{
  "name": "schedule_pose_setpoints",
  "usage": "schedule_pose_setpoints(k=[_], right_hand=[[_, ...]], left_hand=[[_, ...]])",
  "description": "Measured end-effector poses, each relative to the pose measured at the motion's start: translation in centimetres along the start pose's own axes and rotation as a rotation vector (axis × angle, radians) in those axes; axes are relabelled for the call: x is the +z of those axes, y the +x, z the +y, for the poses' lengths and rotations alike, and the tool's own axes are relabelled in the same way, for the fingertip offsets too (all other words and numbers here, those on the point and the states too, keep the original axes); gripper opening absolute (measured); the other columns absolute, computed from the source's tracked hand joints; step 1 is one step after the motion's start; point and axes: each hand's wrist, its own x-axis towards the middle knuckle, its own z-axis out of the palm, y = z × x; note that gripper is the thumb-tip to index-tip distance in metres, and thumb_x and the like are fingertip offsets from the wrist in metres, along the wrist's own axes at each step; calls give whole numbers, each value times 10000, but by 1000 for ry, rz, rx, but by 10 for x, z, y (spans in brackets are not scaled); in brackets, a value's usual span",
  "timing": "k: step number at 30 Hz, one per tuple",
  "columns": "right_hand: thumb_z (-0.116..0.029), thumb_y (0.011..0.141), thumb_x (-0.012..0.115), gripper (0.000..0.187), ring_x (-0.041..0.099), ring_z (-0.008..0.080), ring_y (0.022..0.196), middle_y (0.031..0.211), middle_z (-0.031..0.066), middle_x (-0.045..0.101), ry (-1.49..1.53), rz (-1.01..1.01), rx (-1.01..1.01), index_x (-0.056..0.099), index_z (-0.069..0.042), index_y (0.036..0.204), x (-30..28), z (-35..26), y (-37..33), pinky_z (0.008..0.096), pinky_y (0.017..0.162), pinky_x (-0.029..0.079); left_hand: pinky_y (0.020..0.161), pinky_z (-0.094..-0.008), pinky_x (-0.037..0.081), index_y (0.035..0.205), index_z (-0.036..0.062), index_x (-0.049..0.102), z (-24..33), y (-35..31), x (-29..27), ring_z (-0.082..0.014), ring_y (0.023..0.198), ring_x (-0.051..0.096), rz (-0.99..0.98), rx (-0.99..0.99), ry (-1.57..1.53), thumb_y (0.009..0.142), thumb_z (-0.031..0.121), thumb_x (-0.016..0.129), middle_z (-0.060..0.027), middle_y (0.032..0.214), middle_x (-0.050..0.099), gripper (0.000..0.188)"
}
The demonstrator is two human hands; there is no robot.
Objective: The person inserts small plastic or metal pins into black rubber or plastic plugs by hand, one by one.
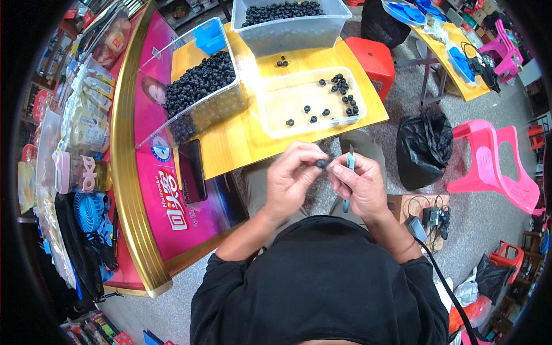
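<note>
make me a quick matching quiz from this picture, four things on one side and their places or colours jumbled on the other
1. knife
2. single black piece
3. shallow tray
4. stool

A. red
B. on the table, with scattered black pieces inside
C. held in the right hand
D. pinched by the left hand

Pairs: 1-C, 2-D, 3-B, 4-A

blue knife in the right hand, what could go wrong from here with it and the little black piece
The blue knife has its blade out in the right hand, close to the left hand, so a slip might nick the fingers.
The small black piece is pinched at the fingertips, off the edge of the yellow table; if it slips, it could drop towards the lap or floor.
</note>
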Motion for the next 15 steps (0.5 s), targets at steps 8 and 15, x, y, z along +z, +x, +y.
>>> schedule_pose_setpoints(k=[8,15], right_hand=[[-108,908,602,121,414,47,449,639,49,580,40,73,6,622,12,918,-24,-2,0,184,407,305],[-102,907,598,109,419,54,453,631,45,569,25,123,21,616,6,913,-31,1,3,187,402,295]], left_hand=[[722,-280,488,1004,-1,638,63,92,-153,-185,795,603,450,424,1005,790,-62,628,-95,924,609,223],[796,-403,496,995,42,616,23,119,-114,-337,930,589,84,562,1142,736,-27,621,-150,973,592,267]])
